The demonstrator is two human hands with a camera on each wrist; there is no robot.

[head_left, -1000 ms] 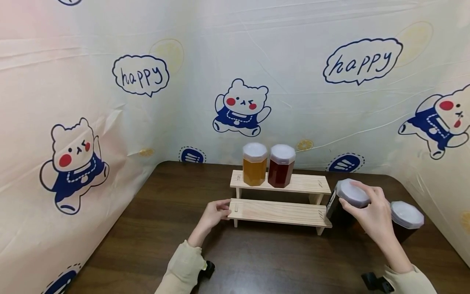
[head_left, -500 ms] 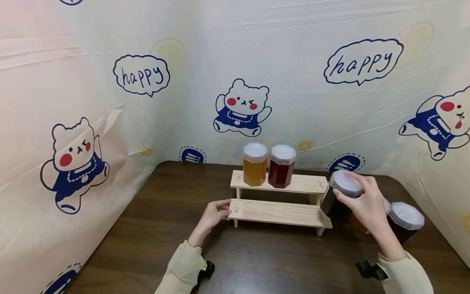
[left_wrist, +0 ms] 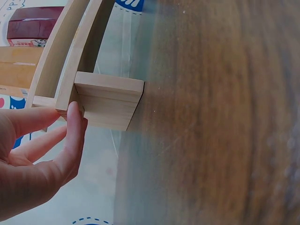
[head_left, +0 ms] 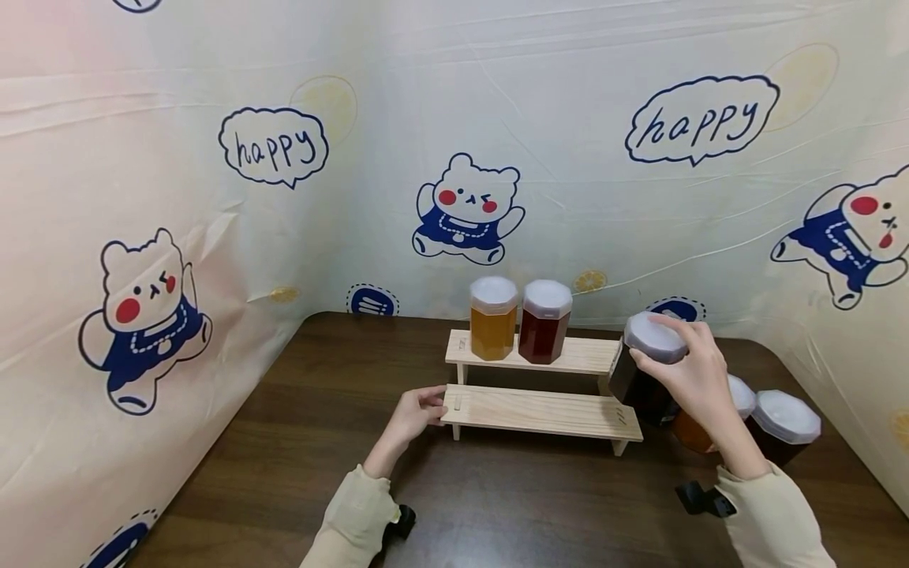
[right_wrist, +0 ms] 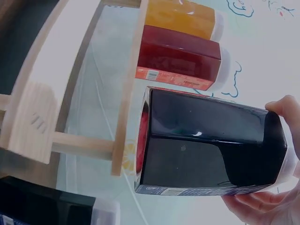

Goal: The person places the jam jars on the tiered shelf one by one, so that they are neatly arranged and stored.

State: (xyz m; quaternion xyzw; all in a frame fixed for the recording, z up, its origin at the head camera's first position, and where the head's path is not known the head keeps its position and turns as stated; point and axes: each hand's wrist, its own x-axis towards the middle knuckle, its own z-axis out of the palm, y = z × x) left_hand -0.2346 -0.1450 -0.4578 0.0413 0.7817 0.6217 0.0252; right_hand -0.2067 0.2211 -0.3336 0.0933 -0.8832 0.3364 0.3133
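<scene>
My right hand (head_left: 699, 379) grips a dark jar (right_wrist: 211, 140) by its whitish lid, holding it tilted by the right end of a two-step wooden shelf (head_left: 533, 410). In the right wrist view the jar's dark faceted side shows large, and its base points toward the upper step. My left hand (head_left: 410, 414) pinches the left end of the lower step; in the left wrist view its thumb and fingers (left_wrist: 75, 126) meet at the board's corner. On the upper step an amber jar (head_left: 493, 323) and a deep red jar (head_left: 544, 325) stand upright side by side.
Right of the shelf, an orange jar (head_left: 692, 434) stands partly hidden behind my right hand, beside another dark jar (head_left: 784, 426). All rest on a brown wooden table (head_left: 305, 473). A printed cloth (head_left: 341, 197) rises behind and at both sides.
My right hand has lifted the dark jar and carried it left and back toward the upper step. More of the orange jar shows now. The left hand keeps its place.
</scene>
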